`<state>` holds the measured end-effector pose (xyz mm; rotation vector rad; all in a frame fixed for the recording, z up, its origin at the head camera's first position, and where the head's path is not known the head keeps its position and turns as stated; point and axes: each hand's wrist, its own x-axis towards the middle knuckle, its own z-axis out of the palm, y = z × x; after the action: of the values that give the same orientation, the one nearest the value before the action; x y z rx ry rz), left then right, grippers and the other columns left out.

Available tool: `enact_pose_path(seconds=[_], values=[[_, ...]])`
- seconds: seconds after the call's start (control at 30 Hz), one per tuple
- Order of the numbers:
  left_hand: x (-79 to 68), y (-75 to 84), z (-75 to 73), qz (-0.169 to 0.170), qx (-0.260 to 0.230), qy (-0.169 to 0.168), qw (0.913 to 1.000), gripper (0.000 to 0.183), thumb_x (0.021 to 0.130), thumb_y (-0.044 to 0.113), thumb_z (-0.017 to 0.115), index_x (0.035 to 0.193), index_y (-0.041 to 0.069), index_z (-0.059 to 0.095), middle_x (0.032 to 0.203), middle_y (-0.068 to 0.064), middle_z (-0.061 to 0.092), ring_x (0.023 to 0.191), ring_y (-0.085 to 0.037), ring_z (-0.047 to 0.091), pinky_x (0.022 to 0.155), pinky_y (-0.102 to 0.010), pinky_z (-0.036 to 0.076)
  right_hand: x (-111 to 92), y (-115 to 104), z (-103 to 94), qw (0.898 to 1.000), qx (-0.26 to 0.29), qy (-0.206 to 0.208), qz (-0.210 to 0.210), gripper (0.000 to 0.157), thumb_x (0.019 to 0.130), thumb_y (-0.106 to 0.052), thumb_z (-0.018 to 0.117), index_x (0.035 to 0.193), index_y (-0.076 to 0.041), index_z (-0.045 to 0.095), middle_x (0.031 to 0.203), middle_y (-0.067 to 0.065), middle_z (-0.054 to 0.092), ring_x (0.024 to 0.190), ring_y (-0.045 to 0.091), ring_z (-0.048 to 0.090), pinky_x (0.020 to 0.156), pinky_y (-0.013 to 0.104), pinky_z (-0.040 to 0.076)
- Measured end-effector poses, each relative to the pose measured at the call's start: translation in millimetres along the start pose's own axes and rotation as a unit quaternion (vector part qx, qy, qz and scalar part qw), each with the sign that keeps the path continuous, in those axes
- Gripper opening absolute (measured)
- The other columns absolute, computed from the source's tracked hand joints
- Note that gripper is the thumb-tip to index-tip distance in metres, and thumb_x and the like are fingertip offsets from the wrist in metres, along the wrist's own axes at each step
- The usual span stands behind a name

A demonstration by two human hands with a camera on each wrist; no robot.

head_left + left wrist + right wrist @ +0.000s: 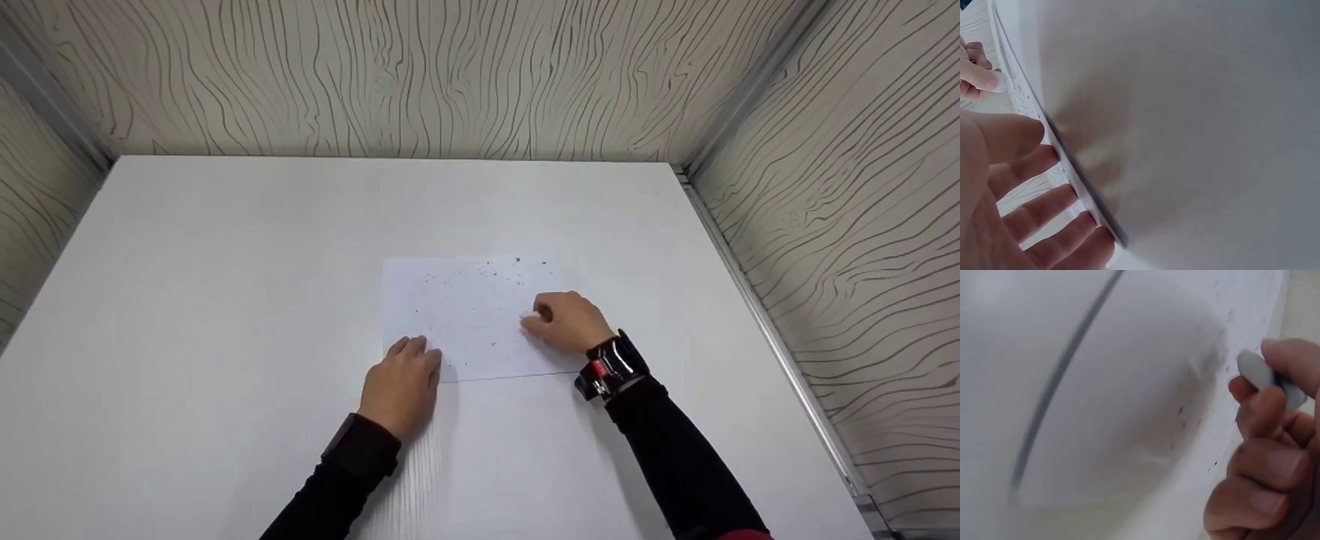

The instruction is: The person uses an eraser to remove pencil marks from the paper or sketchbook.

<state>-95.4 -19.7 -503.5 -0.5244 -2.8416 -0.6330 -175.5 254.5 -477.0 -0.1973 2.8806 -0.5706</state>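
A sheet of white paper (457, 322) lies on the white table, strewn with small dark crumbs (495, 274), thickest toward its far edge. My left hand (401, 386) rests on the sheet's near left corner; in the left wrist view its fingers (1041, 211) are extended, tips touching the paper by its edge. Over the right part of the sheet, my right hand (574, 322) pinches a small white eraser (1253, 370) between thumb and index finger. The other fingers curl below it. A dark mark shows on the eraser, which is partly covered by the thumb.
The white tabletop (225, 300) spreads around the sheet on all sides. Wood-grain patterned panels (390, 82) stand behind the table and at both sides. A metal rail (772, 337) runs along the right edge.
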Motion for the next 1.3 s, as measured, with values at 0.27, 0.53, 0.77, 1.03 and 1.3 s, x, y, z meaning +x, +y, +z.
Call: enact_pose_path(seconds=[0.27,0.53,0.77,1.03,1.3], values=[[0.0,0.3,0.0,-0.008,-0.008,-0.005,0.9999,0.016,0.095,0.01,0.069,0.107,0.005,0.078,0.121,-0.019,0.07,0.118,-0.04,0.065,0.082,-0.054,0.06,-0.2,-2.8,1.9,1.0,-0.006,0.004,0.01,0.027,0.093,-0.035,0.072,0.084,-0.012,0.063,0.07,-0.002,0.056,0.067,0.017,0.051,0.062,0.031,0.038],[-7.1,-2.1,4.0,-0.005,-0.012,-0.002,0.9999,0.015,0.094,0.008,0.07,0.106,0.005,0.078,0.121,-0.02,0.07,0.118,-0.04,0.065,0.084,-0.053,0.06,-7.1,47.2,-21.2,0.996,0.054,0.032,0.06,0.028,0.103,-0.033,0.057,0.098,-0.007,0.068,0.075,0.002,0.066,0.066,0.018,0.055,0.061,0.03,0.041],[-13.1,-4.9,6.6,-0.003,-0.012,0.002,0.9999,0.015,0.095,0.008,0.069,0.106,0.004,0.078,0.12,-0.019,0.07,0.117,-0.04,0.066,0.083,-0.052,0.06,-12.5,106.9,-20.1,0.973,0.162,0.02,0.162,0.039,0.105,-0.042,0.053,0.097,-0.005,0.065,0.078,0.002,0.069,0.067,0.018,0.053,0.063,0.029,0.042],[-12.2,-4.8,2.8,-0.006,-0.006,0.003,1.0,0.013,0.095,0.008,0.068,0.103,0.005,0.078,0.119,-0.019,0.071,0.117,-0.039,0.066,0.083,-0.053,0.06,-16.4,121.5,-12.5,0.971,0.155,0.023,0.183,0.046,0.102,-0.05,0.054,0.088,-0.007,0.065,0.072,0.001,0.064,0.063,0.018,0.052,0.059,0.029,0.043],[-4.3,-2.3,-1.2,-0.024,-0.037,0.004,0.999,0.012,0.094,0.007,0.069,0.102,0.003,0.077,0.122,-0.02,0.07,0.119,-0.038,0.065,0.09,-0.051,0.058,-23.6,124.4,-31.7,0.981,0.071,0.015,0.181,0.059,0.102,-0.055,0.048,0.083,-0.003,0.068,0.069,0.004,0.063,0.065,0.021,0.053,0.06,0.031,0.04]])
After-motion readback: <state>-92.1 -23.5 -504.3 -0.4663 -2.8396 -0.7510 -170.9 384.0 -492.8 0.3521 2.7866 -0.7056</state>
